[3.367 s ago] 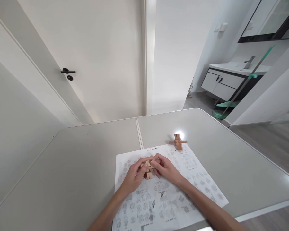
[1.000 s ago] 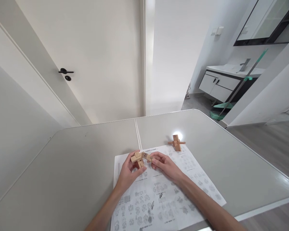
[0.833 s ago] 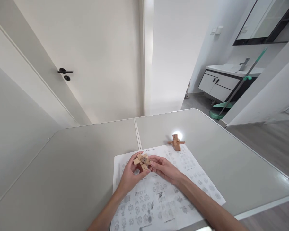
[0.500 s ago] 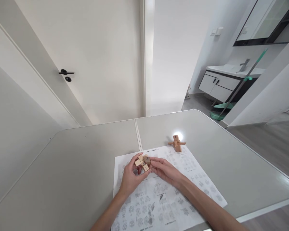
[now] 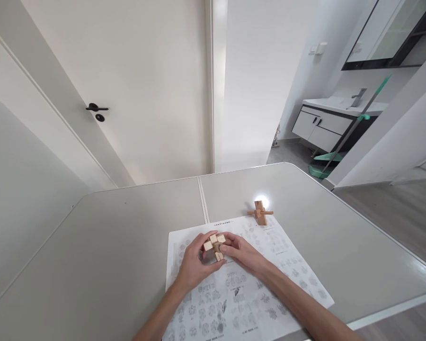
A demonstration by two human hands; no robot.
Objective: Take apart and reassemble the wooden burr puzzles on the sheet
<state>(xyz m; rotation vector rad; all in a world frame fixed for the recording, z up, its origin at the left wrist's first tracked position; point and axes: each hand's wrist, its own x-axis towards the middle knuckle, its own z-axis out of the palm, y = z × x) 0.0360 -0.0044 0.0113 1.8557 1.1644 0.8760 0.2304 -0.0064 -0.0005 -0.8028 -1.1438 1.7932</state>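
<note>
Turned since half a second ago, and shifted slightly toward the near edge of the light grey table with rounded corners (image 5: 120, 255): a pale wooden puzzle of interlocking square-ended blocks (image 5: 213, 239). Holds it between both bare hands over the far half of a white paper sheet printed with rows of small grey drawings (image 5: 248, 296), nearer that sheet's left edge than its right one. Wraps the left hand (image 5: 193, 260) around the puzzle's left side, with fingers curled over the far side and thumb stretched along the near side to the lowest block. Presses the right hand (image 5: 243, 251) against the opposite side, with thumb tip on a block near the middle and fingers bent behind, pinching the puzzle. Shows a dark mark beside that thumb tip, too small to read. Cannot tell, behind the fingers, how the hidden blocks fit together. Well apart from the hands, at the far edge of the sheet near its right corner: a reddish-brown wooden cross-shaped puzzle (image 5: 260, 213) with a dark mark on its upper end. Beyond the table's far edge: a pale door with a black lever handle (image 5: 156, 85).
</note>
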